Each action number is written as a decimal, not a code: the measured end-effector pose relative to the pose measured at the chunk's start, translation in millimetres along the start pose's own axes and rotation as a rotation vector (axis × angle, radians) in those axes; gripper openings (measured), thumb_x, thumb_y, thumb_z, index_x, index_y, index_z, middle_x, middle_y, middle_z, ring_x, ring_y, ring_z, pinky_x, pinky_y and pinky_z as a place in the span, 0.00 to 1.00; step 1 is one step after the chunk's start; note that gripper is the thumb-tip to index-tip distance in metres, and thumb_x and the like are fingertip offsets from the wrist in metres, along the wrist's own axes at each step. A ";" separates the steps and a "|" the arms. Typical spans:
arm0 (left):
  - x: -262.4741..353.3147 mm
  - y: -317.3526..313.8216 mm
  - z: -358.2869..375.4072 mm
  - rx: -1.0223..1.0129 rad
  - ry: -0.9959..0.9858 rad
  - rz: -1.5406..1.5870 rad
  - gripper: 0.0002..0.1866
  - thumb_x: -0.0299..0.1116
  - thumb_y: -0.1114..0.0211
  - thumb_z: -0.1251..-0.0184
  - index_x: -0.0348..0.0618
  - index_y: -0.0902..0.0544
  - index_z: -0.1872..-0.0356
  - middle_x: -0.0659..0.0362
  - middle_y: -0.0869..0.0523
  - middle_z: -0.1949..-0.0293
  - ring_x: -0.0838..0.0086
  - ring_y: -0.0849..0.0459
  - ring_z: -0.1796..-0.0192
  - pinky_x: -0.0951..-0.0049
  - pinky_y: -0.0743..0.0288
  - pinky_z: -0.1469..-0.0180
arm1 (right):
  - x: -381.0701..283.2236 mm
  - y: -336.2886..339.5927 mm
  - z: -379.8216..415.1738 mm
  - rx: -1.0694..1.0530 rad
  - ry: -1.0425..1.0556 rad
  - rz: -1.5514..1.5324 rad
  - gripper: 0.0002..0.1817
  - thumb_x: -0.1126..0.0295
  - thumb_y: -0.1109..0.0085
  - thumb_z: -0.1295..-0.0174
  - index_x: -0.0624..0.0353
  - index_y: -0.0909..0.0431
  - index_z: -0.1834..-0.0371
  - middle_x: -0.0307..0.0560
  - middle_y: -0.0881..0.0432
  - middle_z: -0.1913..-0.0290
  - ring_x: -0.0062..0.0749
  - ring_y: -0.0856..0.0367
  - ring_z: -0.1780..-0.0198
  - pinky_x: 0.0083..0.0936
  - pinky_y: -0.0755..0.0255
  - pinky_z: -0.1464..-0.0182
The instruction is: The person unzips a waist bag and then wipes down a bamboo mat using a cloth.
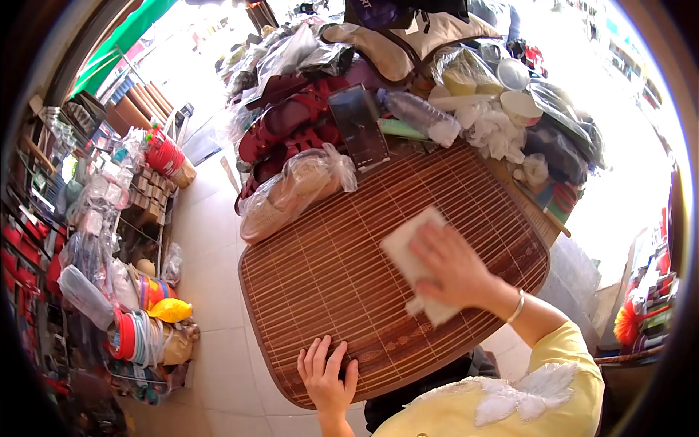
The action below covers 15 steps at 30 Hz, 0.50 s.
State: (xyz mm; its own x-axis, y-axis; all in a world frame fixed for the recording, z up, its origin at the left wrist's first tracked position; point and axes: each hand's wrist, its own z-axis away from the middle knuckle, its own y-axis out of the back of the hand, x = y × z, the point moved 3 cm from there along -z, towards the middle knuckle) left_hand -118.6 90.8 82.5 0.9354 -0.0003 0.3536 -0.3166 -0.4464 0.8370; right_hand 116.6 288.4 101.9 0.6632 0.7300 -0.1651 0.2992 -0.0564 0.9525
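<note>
A brown bamboo slat mat (313,291) with a dark border and rounded corners lies before me. My right hand (448,266), slightly blurred, presses a whitish cloth (400,244) against the right part of the mat. Its fingers rest over the cloth, and a bangle circles that wrist. Down at the mat's near edge lies my left hand (328,373), fingers spread and holding nothing. Past the mat's far edge sit a beige shoe in clear plastic (287,193), dark red sandals (284,127), a dark box (358,125) and a plastic bottle (419,113).
Bags and wrapped goods (306,54) pile up at the back, with crumpled white plastic (491,131) on the right. Shelves of goods line the left, holding red items (166,153) and a yellow object (171,310). Pale floor tiles (215,291) run between.
</note>
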 end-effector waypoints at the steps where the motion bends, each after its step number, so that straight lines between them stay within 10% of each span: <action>1: -0.2 0.0 0.4 0.000 -0.003 -0.002 0.17 0.39 0.33 0.39 0.47 0.13 0.50 0.51 0.18 0.40 0.54 0.24 0.35 0.48 0.40 0.28 | -18.7 -0.8 8.3 -0.016 0.084 -0.039 0.41 0.44 0.42 0.36 0.58 0.36 0.25 0.61 0.38 0.24 0.51 0.45 0.20 0.44 0.57 0.19; 5: -0.3 -0.2 0.7 -0.013 -0.004 -0.019 0.17 0.40 0.33 0.39 0.47 0.14 0.50 0.51 0.18 0.40 0.54 0.24 0.35 0.47 0.41 0.28 | -42.5 9.9 56.4 -0.080 0.186 -0.142 0.42 0.44 0.39 0.40 0.57 0.33 0.27 0.58 0.37 0.24 0.50 0.45 0.20 0.45 0.57 0.19; 15: 0.4 0.8 -0.8 0.000 -0.011 -0.002 0.17 0.39 0.32 0.40 0.48 0.14 0.50 0.52 0.19 0.40 0.54 0.24 0.35 0.47 0.40 0.28 | 73.0 20.6 60.3 0.073 -0.511 0.057 0.39 0.51 0.44 0.36 0.57 0.38 0.24 0.61 0.40 0.23 0.52 0.51 0.19 0.49 0.61 0.19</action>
State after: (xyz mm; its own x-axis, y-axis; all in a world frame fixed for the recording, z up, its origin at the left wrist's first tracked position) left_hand -118.6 91.2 83.6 0.9375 -0.0090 0.3478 -0.3150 -0.4466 0.8375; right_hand 212.5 299.4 94.1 0.9247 0.2997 -0.2346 0.2876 -0.1469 0.9464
